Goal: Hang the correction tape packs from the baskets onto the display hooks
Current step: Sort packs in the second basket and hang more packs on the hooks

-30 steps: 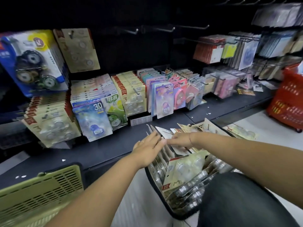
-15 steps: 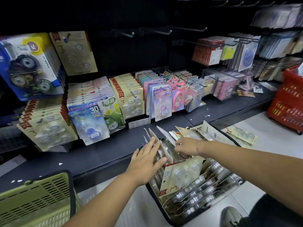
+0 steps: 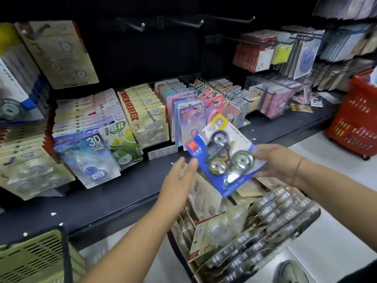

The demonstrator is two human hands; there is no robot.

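The right hand (image 3: pixel 279 162) is gripping a blue correction tape pack (image 3: pixel 222 158) by its right edge, holding it tilted above the basket (image 3: pixel 175 247) of beige packs (image 3: pixel 216 233). The left hand (image 3: pixel 179 180), fingers straight and released, is hovering just beside the pack's lower left corner. 3 hooks (image 3: pixel 195 22) are jutting out higher up.

**Person at the shelf: what is worn**

Both forearms bare, uncovered as far up as can be seen. Right hand (image 3: pixel 279 162): a thin bracelet (image 3: pixel 298 166) round the wrist, a single cord-like strand, reddish-brown. Left hand (image 3: pixel 177 180): blurred, fine detail lost. Down by the floor, the rounded toe of a grey shoe (image 3: pixel 291 271), soft-looking. Just beside it, a patch of dark trouser leg (image 3: pixel 365 277).
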